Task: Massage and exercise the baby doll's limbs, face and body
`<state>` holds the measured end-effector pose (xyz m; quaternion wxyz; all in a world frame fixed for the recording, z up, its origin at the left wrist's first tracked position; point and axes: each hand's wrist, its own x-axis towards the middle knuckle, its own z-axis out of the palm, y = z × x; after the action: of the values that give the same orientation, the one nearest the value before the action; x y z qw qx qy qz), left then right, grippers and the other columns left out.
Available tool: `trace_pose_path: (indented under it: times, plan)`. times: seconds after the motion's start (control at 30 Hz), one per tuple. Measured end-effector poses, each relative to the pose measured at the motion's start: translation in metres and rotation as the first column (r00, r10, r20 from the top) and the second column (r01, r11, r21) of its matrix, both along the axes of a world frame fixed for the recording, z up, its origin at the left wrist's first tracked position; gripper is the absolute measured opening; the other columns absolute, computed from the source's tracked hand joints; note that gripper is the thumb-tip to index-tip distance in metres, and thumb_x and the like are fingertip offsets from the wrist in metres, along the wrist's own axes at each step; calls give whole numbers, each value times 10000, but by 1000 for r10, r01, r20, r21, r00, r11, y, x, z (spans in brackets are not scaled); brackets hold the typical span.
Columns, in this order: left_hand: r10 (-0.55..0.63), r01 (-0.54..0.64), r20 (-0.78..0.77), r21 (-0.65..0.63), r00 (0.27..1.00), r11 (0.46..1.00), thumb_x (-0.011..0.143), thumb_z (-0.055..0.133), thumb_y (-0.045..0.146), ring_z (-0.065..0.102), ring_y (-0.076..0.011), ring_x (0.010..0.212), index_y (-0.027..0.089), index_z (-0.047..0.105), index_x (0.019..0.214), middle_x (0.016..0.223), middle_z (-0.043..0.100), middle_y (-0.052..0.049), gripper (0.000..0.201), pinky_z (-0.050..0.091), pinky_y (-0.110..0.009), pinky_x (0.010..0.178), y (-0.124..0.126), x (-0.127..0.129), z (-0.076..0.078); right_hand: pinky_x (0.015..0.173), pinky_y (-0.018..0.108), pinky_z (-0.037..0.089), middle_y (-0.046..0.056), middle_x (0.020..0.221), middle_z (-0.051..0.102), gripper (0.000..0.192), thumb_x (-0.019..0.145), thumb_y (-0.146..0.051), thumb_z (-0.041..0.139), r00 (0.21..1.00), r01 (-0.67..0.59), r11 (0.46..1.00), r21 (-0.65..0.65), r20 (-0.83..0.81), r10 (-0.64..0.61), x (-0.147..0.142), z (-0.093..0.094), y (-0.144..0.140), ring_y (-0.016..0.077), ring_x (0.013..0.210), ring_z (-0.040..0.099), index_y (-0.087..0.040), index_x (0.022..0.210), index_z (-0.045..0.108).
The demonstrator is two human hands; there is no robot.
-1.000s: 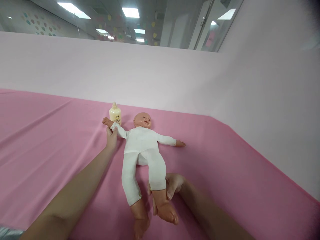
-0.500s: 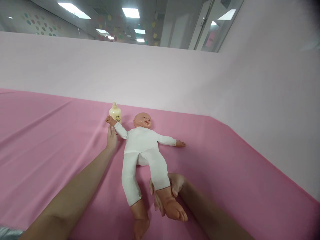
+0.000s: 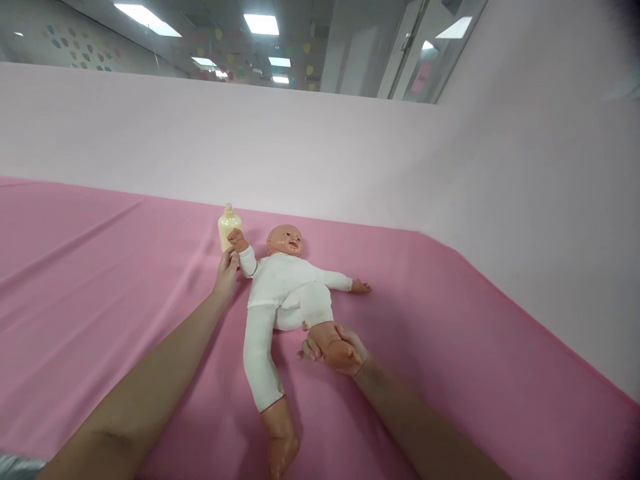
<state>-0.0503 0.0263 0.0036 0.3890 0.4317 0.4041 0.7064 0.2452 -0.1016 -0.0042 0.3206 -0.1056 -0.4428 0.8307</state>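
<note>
A baby doll [image 3: 280,280] in white clothes lies on its back on a pink sheet [image 3: 430,373], head away from me. My left hand [image 3: 227,270] pinches the doll's arm on the left near the wrist and holds it bent up. Around the ankle of the doll's right-side leg closes my right hand [image 3: 353,343], its fingers partly hidden beneath; that leg is bent with the knee raised toward the belly. The other leg lies stretched toward me, and the other arm reaches out to the right.
A pale yellow pump bottle [image 3: 228,223] stands just behind the doll's raised hand. White padded walls [image 3: 320,153] border the pink surface at the back and right. Beyond the back wall, a window [image 3: 280,50] shows ceiling lights.
My right hand has pushed the doll's leg up and away from me, bending its knee. My left hand has moved the doll's arm slightly right, toward its head.
</note>
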Motion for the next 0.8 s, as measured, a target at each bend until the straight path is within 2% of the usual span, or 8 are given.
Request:
trace_pose_path:
  times: [0.1,0.2,0.3,0.4,0.5,0.63,0.8]
  plan:
    - [-39,40,77,-18,996,999,741,761,621,665,-159,866,282,660,1022,1016,706,-8,451,526,-279,742,3,-1,-2,941,424,480,-10,641,574,545,784,-693,659,996,91,994,-63,-3,-92,-2,11,-2,172,682,547,-215,1041,702]
    - [-116,120,117,-27,986,992,671,829,582,673,-164,846,256,671,961,980,723,-14,463,525,-285,737,4,-1,-2,952,431,470,-10,643,567,541,766,-644,707,990,143,983,-117,18,-142,-3,17,-3,170,682,525,-192,1062,703]
    - [-201,206,106,-32,974,978,599,890,535,688,-202,927,226,702,931,1002,748,-42,491,529,-325,822,0,1,2,954,449,463,-5,658,573,446,753,-589,742,976,217,963,-158,48,-212,-5,19,-3,173,693,526,-187,939,695]
    - [-333,332,3,-91,943,939,539,938,457,689,-266,1034,197,731,904,1020,768,-79,493,512,-399,944,-7,6,8,940,438,468,1,675,573,374,747,-570,758,953,301,935,-187,99,-287,-7,21,-1,178,720,539,-212,770,651]
    - [-427,415,-98,-124,899,901,538,947,390,641,-320,1192,187,747,903,1140,758,-110,463,459,-457,1060,-14,10,14,890,415,484,3,665,555,380,726,-578,778,929,365,907,-212,143,-340,-10,21,3,179,707,533,-226,714,634]
    - [-441,427,-118,-125,890,896,543,942,391,621,-329,1234,192,746,903,1175,752,-111,455,429,-485,1102,-16,11,17,816,385,493,-5,666,540,407,695,-599,793,924,378,897,-227,156,-350,-11,18,7,166,677,512,-223,714,637]
    - [-454,439,-137,-125,880,890,560,934,399,620,-320,1238,194,747,925,1194,747,-107,459,406,-489,1125,-14,9,15,795,366,495,1,683,555,418,695,-587,808,923,381,892,-243,155,-352,-9,11,11,159,671,518,-197,752,671]
